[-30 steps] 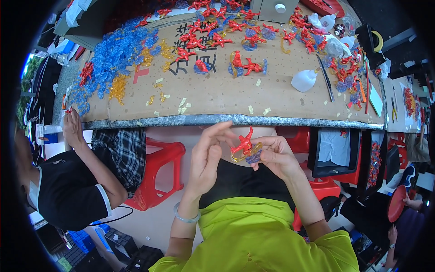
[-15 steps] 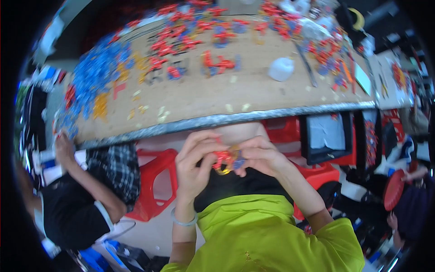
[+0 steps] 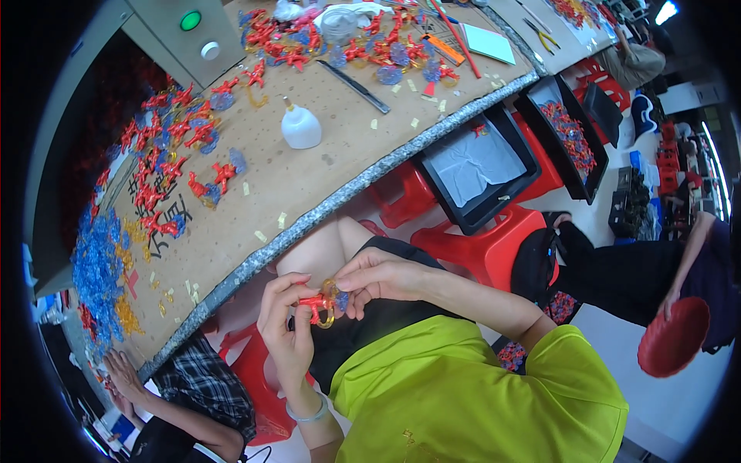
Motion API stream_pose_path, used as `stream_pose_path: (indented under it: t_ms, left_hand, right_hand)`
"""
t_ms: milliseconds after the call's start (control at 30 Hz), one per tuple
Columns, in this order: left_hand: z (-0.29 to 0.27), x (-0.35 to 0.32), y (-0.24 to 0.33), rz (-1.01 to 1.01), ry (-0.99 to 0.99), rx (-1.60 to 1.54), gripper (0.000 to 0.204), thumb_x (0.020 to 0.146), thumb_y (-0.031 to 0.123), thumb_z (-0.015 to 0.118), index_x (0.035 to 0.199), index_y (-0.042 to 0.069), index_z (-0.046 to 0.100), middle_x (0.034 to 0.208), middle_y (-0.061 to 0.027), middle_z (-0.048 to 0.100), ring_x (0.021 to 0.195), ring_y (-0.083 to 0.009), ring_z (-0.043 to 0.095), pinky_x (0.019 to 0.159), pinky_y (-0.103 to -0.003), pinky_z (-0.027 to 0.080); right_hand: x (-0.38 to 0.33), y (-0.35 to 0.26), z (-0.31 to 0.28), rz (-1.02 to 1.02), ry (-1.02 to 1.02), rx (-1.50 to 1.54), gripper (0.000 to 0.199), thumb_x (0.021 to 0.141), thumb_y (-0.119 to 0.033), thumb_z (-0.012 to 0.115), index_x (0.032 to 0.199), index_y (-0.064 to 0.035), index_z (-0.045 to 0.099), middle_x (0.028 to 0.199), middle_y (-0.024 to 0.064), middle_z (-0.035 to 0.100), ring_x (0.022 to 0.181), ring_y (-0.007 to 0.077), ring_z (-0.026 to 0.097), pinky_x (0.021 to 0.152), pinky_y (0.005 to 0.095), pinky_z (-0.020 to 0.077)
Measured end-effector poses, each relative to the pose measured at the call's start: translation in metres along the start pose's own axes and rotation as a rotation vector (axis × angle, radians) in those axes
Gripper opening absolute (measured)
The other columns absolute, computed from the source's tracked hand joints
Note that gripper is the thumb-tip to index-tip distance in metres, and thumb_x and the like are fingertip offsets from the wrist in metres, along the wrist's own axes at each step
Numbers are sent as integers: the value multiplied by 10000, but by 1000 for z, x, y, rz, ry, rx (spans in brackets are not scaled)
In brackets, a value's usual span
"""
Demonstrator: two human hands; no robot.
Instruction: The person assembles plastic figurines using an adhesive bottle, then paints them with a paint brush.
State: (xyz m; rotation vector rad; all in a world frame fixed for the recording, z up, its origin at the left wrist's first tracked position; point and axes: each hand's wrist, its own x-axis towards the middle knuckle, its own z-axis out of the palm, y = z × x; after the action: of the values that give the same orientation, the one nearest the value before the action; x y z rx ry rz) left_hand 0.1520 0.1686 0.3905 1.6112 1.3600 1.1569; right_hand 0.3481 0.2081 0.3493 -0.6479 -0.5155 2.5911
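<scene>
Close in, above the lime shirt point(image 3: 463, 386), I have both hands on one small red figure point(image 3: 312, 302), held over the lap and short of the desk edge. The left hand point(image 3: 284, 328), with a pale bracelet point(image 3: 309, 413) at its wrist, pinches the red body between thumb and fingers. The right hand point(image 3: 384, 278) pinches the other end, where a clear yellow ring point(image 3: 326, 321) and a violet-blue disc point(image 3: 341, 299) show.

A second ago my left fingers stood loose beside the figure while the right alone carried it; now they have closed on it. I take that to mean the piece is steadied from both ends, so its parts can be worked against each other. Whether they sit snugly I can't tell, as fingertips cover the join.

My view has also swung round, so the desk point(image 3: 347, 154) runs slantwise. The black tray point(image 3: 502, 202) with its pale sheet shows beyond the right forearm. On the desk, a white squeeze bottle point(image 3: 301, 127) stands near dark tweezers point(image 3: 353, 86). Farther off lie scattered red figures, a blue heap point(image 3: 96, 262) with yellow bits point(image 3: 126, 316) beside it, and a grey box point(image 3: 181, 35).
</scene>
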Motion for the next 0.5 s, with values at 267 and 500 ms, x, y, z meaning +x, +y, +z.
stream_pose_path:
  t_ms: [267, 500]
  left_hand:
    - [-9, 6, 8, -30, -142, 92, 315, 803, -89, 550, 1089, 21, 624, 1172, -131, 582, 824, -203, 637, 708, -281, 528]
    - [-16, 4, -2, -45, -104, 70, 309, 806, -60, 563, 1087, 49, 632, 1149, -108, 585, 891, -254, 621, 729, -315, 506]
  right_hand:
    - [-108, -68, -62, 152, 606, -906, 338, 838, -282, 699, 1004, 13, 693, 805, 54, 684, 681, 94, 623, 621, 214, 503]
    - [-162, -83, -126, 86, 1443, -1879, 309, 853, -202, 638, 1032, 48, 671, 716, 170, 679, 608, 151, 660, 579, 295, 518]
